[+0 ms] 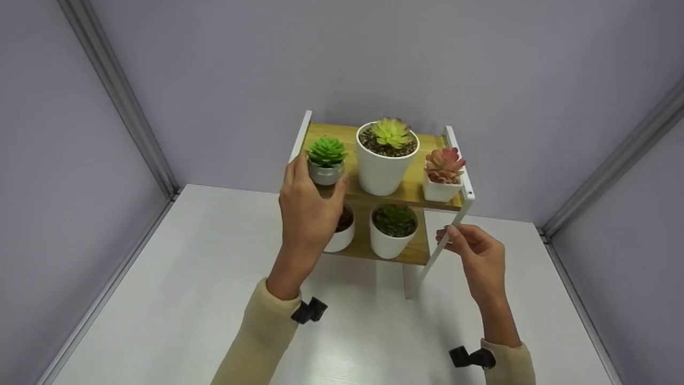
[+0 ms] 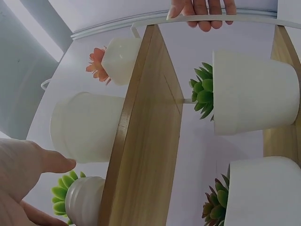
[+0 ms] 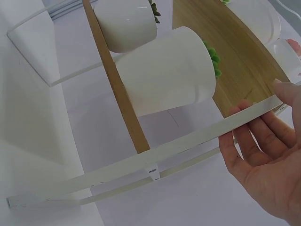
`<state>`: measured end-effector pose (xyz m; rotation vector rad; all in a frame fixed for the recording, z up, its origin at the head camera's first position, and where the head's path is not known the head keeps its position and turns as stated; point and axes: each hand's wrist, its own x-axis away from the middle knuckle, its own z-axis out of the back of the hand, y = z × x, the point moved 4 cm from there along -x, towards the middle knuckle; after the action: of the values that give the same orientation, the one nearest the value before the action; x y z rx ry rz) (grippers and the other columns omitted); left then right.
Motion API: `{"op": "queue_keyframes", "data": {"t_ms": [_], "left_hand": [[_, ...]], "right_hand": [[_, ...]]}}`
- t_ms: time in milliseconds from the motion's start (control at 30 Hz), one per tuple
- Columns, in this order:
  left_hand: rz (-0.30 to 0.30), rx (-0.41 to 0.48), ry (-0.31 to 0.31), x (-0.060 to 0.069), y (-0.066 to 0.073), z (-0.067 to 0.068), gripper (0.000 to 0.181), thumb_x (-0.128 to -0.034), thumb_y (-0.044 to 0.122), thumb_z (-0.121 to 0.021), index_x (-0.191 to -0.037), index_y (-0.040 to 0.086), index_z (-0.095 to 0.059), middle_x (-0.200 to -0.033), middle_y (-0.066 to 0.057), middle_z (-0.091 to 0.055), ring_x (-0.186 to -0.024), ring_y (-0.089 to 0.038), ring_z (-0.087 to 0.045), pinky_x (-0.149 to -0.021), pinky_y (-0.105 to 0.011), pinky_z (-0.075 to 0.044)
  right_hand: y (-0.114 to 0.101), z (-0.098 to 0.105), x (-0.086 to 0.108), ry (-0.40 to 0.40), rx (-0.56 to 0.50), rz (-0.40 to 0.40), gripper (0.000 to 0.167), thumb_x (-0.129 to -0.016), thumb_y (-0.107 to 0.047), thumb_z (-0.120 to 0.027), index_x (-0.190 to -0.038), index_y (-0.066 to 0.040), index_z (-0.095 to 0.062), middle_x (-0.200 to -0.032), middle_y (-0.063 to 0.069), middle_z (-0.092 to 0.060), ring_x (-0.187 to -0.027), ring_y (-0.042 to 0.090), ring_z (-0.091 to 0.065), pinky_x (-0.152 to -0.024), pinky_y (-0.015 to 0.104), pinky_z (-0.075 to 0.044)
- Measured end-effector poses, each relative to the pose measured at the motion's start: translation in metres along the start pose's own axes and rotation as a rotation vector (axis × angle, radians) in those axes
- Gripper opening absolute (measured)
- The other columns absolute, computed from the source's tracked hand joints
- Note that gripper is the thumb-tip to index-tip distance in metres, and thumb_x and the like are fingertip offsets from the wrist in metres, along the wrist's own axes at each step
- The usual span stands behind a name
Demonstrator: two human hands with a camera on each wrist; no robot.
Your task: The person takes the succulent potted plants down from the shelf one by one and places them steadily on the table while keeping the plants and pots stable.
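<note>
A two-tier plant stand has wooden boards and a white frame. On its top board, a small grey pot with a green succulent stands at the left end. My left hand is around this pot, thumb and fingers spread to either side. In the left wrist view the thumb is apart from the grey pot, whose base meets the board. My right hand holds the stand's white side bar between thumb and fingers, below the top board's right end.
A large white pot with a yellow-green succulent stands mid-top. A square white pot with a pink succulent is at the right end. Two white pots, one with a dark green succulent, occupy the lower board. Grey walls enclose the white table.
</note>
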<state>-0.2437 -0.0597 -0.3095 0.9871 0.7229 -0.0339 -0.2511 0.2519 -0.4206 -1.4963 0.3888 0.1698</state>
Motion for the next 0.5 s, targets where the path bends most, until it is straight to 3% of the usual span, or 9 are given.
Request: {"op": "queue_keyframes", "data": {"t_ms": [500], "left_hand": [[0.119,-0.051,-0.049,-0.0072,0.0059,-0.0061,0.080,-0.0936,0.021,-0.080,-0.152,-0.016,-0.040,-0.140,-0.034,-0.059,-0.129,-0.048,-0.061,-0.108,-0.057,-0.053]], "right_hand": [[0.0015,-0.0006,-0.0002,0.005,-0.008,-0.009,0.025,-0.102,-0.010,-0.069,-0.113,0.012,-0.071,-0.096,0.006,-0.081,-0.092,0.021,-0.079,-0.089,0.033,-0.064]]}}
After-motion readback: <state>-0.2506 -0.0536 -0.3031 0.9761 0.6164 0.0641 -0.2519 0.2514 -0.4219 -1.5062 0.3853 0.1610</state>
